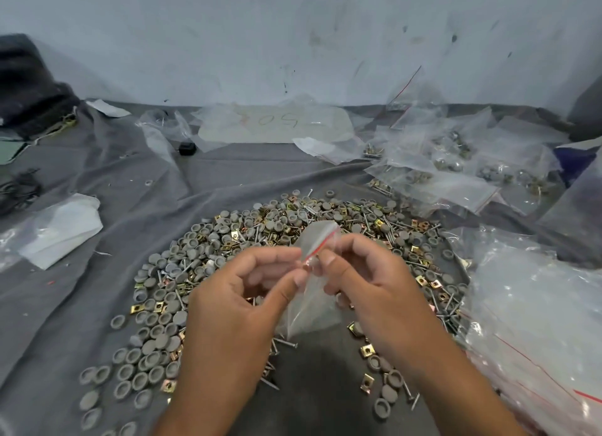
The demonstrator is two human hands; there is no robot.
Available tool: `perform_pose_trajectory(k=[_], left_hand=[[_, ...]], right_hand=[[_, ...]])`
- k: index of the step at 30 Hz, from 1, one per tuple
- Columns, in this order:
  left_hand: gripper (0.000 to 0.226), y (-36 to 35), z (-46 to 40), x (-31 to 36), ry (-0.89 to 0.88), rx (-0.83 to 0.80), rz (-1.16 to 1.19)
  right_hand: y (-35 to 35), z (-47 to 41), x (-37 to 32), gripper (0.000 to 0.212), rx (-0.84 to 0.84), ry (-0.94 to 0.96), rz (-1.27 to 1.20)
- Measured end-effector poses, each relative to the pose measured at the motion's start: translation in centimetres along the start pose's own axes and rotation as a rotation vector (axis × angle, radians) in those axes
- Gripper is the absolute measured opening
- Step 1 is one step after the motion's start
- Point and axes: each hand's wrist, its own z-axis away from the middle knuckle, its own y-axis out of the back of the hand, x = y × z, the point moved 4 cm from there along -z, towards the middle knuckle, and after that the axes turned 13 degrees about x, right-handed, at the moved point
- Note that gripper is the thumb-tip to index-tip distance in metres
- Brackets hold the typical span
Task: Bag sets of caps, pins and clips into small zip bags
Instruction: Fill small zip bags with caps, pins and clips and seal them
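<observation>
Both hands pinch one small zip bag (312,292) by its red-striped mouth, left hand (241,292) and right hand (374,282) curled, above the heap of parts (228,240).

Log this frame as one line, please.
left hand: pinches zip bag | right hand: pinches bag mouth | bag: looks empty | parts pile: on cloth

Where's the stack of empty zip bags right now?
Head view, right edge: the stack of empty zip bags lies on the grey cloth, beside the right hand.
</observation>
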Motion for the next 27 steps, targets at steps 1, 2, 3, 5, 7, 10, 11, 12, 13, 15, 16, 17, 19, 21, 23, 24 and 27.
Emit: perform_pose_trajectory(k=[1, 2, 3, 5, 7, 10, 11, 12, 13, 15, 16, 17, 19, 21, 23, 24, 27], left_hand=[[0.024, 0.2, -0.1, -0.2, 0.01, 0.021, 0.007], [0.022, 0.5, -0.1, -0.3, -0.001, 0.052, -0.004], [0.02, 0.8, -0.2, -0.4, -0.034, 0.093, -0.035], [0.019, 1.4, -0.2, -0.1, -0.147, 0.18, -0.138], [0.019, 1.7, -0.1, 0.4, -0.26, 0.252, -0.252], [0.015, 2.0, -0.1, 1.1, -0.437, 0.32, -0.347], [0.014, 2.1, 0.0, 1.3, -0.508, 0.344, -0.354], [0.015, 2.2, 0.1, 1.5, -0.574, 0.365, -0.351], [0.017, 2.3, 0.2, 1.6, -0.626, 0.378, -0.351], [0.021, 2.4, 0.2, 1.5, -0.662, 0.377, -0.383], [0.024, 2.4, 0.1, 1.3, -0.643, 0.368, -0.407], [0.027, 2.6, -0.1, 1.1, -0.607, 0.361, -0.421], [0.033, 3.1, -0.6, 1.0, -0.537, 0.369, -0.42], [0.033, 3.5, -1.1, 1.0, -0.52, 0.367, -0.433], [0.036, 3.3, -1.3, 0.9, -0.53, 0.289, -0.488], [0.04, 3.0, -1.2, 0.8, -0.536, 0.229, -0.516], [0.049, 2.1, -1.0, 0.3, -0.532, 0.049, -0.585]], right_hand=[[0.2, -0.1, 0.0, 0.01, 0.0, -0.015, -0.007], [0.3, -0.1, -0.1, 0.009, 0.001, -0.028, -0.015], [0.4, -0.1, 0.0, 0.008, 0.004, -0.038, -0.016], [0.5, 0.0, 0.0, 0.005, 0.028, -0.034, 0.01], [0.5, 0.1, -0.1, 0.006, 0.069, 0.02, 0.076], [0.4, 0.4, -0.6, 0.007, 0.12, 0.133, 0.134], [0.4, 0.5, -0.8, 0.007, 0.131, 0.172, 0.133], [0.4, 0.6, -1.1, 0.007, 0.141, 0.223, 0.136], [0.4, 0.8, -1.4, 0.007, 0.139, 0.279, 0.144], [0.1, 0.9, -1.6, 0.006, 0.068, 0.33, 0.146], [-0.2, 0.9, -1.4, 0.008, 0.004, 0.302, 0.159], [-0.6, 0.9, -0.8, 0.013, -0.065, 0.246, 0.205], [-1.3, 1.1, 1.2, 0.021, -0.201, 0.138, 0.431], [-2.1, 1.6, 2.7, 0.024, -0.306, 0.149, 0.718], [-3.0, 2.0, 3.7, 0.031, -0.363, 0.204, 0.867], [-3.3, 2.1, 4.0, 0.034, -0.367, 0.219, 0.898], [-3.7, 2.3, 4.2, 0.028, -0.347, 0.277, 0.956]])
